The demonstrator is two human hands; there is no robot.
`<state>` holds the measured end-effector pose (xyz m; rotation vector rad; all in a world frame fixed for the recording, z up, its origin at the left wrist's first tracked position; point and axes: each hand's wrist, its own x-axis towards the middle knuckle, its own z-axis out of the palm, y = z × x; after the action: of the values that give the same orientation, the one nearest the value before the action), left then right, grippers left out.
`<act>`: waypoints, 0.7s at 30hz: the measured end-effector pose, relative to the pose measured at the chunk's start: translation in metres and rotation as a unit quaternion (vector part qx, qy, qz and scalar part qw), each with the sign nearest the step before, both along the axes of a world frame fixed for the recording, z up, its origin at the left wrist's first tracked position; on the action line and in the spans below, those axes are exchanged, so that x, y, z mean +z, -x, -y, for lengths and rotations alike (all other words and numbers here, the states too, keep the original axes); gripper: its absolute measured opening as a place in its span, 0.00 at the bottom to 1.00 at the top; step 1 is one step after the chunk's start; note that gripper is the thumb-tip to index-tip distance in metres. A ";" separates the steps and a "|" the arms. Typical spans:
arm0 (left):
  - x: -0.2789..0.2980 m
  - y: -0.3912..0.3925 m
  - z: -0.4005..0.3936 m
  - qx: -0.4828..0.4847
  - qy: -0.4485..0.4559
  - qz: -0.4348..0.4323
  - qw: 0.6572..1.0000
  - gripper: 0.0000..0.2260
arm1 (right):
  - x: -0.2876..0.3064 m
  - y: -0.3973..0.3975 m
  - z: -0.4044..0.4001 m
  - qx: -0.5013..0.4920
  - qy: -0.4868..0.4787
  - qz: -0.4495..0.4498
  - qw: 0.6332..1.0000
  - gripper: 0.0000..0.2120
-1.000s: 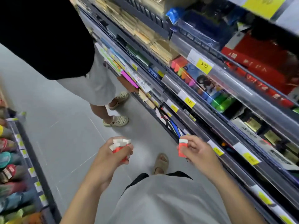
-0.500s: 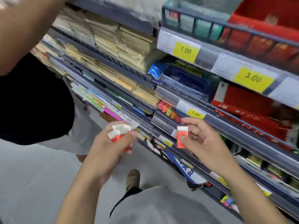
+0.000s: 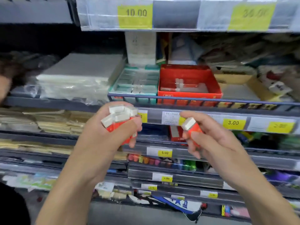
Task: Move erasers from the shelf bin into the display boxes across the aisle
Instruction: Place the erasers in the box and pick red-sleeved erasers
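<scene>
**A full fist of erasers, and a long reach to the red box**

The bundle of erasers (image 3: 119, 123) sits in our left hand (image 3: 112, 132), several orange-sleeved blocks with white ends poking up unevenly past the curled fingers (image 3: 135, 125). We judge this the weak spot: the topmost ones look only loosely wedged, and a tilt or a squeeze could pop one out onto the floor. Our right hand (image 3: 206, 140) pinches a single eraser (image 3: 191, 127) between thumb and fingertips, its white end up and its sleeve partly hidden by the fingers. Both hands hang in front of the shelf edge, just below the red display box (image 3: 189, 82), which already has a few erasers lying inside. Beside it stands a teal box (image 3: 135, 83) of similar shape, so we could drop stock into the wrong one. A wire rail (image 3: 203, 100) runs along the front and could catch our knuckles.
</scene>
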<state>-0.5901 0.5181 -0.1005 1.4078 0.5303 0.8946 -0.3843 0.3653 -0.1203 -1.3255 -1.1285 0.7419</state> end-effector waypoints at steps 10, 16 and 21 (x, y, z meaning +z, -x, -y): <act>0.045 -0.047 -0.019 -0.048 -0.045 0.036 0.997 0.10 | 0.096 -0.068 -0.027 -0.130 0.008 0.296 0.946 0.10; 0.048 -0.055 -0.028 -0.064 -0.029 0.023 0.997 0.12 | 0.118 -0.090 -0.067 -0.096 0.166 0.514 0.836 0.13; 0.048 -0.055 -0.034 -0.067 -0.029 0.014 0.997 0.13 | 0.115 -0.091 -0.090 -0.044 0.210 0.591 0.777 0.17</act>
<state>-0.5350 0.5520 -0.0525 1.4638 0.3867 0.8262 -0.2936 0.4555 -0.0054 -2.3378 -1.9040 -0.0376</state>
